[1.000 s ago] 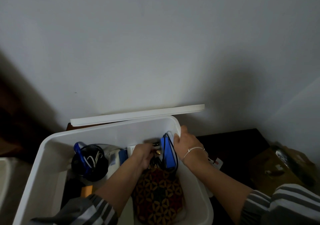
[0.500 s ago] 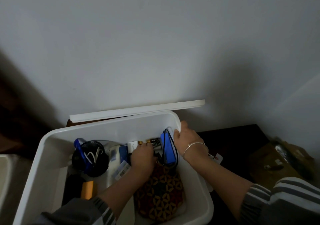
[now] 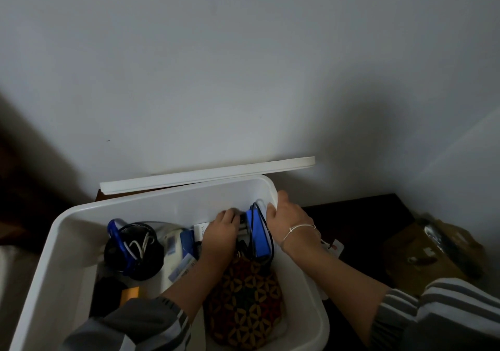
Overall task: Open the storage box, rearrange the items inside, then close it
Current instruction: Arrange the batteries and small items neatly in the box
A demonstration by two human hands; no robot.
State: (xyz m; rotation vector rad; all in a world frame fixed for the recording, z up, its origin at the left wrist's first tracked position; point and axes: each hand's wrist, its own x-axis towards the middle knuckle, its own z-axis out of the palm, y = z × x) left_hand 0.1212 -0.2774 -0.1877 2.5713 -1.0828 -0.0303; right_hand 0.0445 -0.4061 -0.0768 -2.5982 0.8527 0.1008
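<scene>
**Both hands in the open storage box, by a pale wall**

A plain grey-white wall (image 3: 243,66) fills the upper view; a dark tabletop (image 3: 365,215) shows to the right of the box, under the corner of the room; a crumpled brown package (image 3: 422,258) lies on it at the far right. The white storage box (image 3: 67,242) stands open near the wall; its lid (image 3: 205,176) leans on edge behind it, against the wall.

In the box's left half sits a round black holder (image 3: 135,256) with a blue strap and white cords; a patterned pouch (image 3: 243,304) lies at the near right; a blue pack (image 3: 257,231) wound with black cable stands against the right wall.

The right hand (image 3: 292,220), wearing a bracelet (image 3: 297,229), grips the box's far right rim, thumb inside; the left hand (image 3: 219,231) reaches down beside the blue pack, fingers curled over small items; whether it holds any cannot be told.
</scene>
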